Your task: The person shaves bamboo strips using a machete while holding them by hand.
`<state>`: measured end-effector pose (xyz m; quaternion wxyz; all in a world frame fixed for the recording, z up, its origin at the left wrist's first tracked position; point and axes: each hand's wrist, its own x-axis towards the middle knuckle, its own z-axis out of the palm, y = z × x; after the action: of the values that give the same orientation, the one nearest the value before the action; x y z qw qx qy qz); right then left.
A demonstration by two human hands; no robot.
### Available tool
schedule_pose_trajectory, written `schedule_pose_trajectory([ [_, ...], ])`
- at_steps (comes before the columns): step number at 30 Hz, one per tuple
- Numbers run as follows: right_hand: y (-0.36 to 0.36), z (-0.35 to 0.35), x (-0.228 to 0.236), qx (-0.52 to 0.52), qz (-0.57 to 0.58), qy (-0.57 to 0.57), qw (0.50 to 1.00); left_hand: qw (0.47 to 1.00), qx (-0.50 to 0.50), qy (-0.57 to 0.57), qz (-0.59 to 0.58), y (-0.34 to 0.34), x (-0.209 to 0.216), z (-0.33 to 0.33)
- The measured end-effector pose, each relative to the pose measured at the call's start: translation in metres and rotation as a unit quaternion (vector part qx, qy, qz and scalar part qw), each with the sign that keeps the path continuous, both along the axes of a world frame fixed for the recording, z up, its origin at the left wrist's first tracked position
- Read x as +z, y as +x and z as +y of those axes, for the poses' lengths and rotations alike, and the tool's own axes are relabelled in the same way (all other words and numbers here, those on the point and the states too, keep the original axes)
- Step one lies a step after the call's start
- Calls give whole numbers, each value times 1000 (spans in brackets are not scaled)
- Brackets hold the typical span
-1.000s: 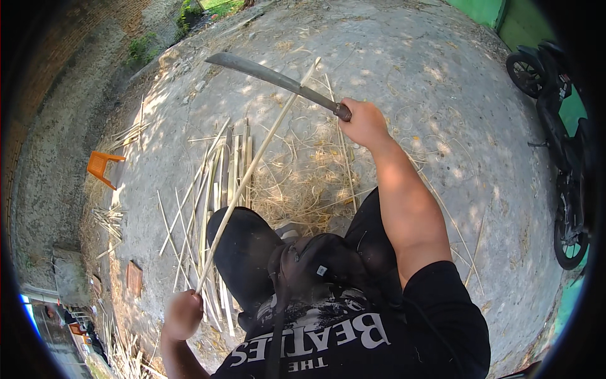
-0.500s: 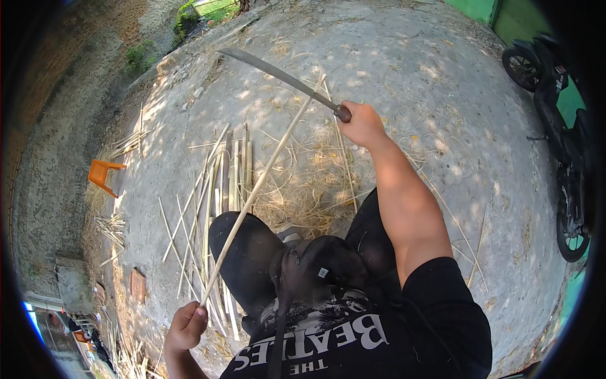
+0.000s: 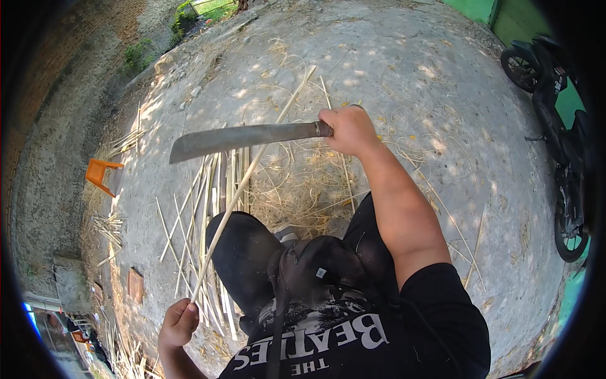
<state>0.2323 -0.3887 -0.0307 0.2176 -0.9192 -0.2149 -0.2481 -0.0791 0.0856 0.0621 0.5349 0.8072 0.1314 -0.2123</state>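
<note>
My left hand (image 3: 178,322) is closed on the near end of a long pale bamboo strip (image 3: 235,194), at the lower left. The strip slants up and away across my left knee, its far end past the middle of the view. My right hand (image 3: 349,129) grips the handle of a machete (image 3: 246,138), its wide dark blade pointing left. In the picture the blade crosses over the strip; whether the two touch I cannot tell. Thin curled shavings (image 3: 297,196) lie heaped on the ground between my knees.
Several bamboo strips (image 3: 189,234) lie beside my left leg, and more thin ones (image 3: 454,221) to the right. An orange plastic stool (image 3: 100,174) stands at the left, near a brick (image 3: 136,284). A dark motorcycle (image 3: 555,126) is parked at the right edge.
The machete has swung nearer and its blade has turned flatter, now level across the strip. My right hand has come slightly toward me; the strip's far end has shifted a little left.
</note>
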Motion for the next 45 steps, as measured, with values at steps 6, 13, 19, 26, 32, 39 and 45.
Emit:
schedule_pose_trajectory([
  [6, 9, -17, -10, -191, 107, 142, 965, 1000, 8, 6, 15, -11, 22, 0],
  [13, -5, 10, -4, -18, 86, 28, 996, 1000, 30, -8, 0, 3, 3, -6],
  [19, 12, -27, -15, -96, 54, 42, 993, 1000, 1, 18, 6, -8, 24, 5],
  [26, 7, -11, -14, -168, 147, 109, 969, 998, 57, 14, 8, -16, 21, 12],
  [32, -1, 1, -4, -34, 112, -12, 993, 999, 27, 39, 7, -5, 20, 6],
  [39, 22, -42, -21, -302, 243, 230, 892, 998, 60, -20, 26, -36, 35, 32],
  [45, 36, -51, -54, -281, 221, 410, 839, 997, 70, 20, -21, -11, 9, 19],
])
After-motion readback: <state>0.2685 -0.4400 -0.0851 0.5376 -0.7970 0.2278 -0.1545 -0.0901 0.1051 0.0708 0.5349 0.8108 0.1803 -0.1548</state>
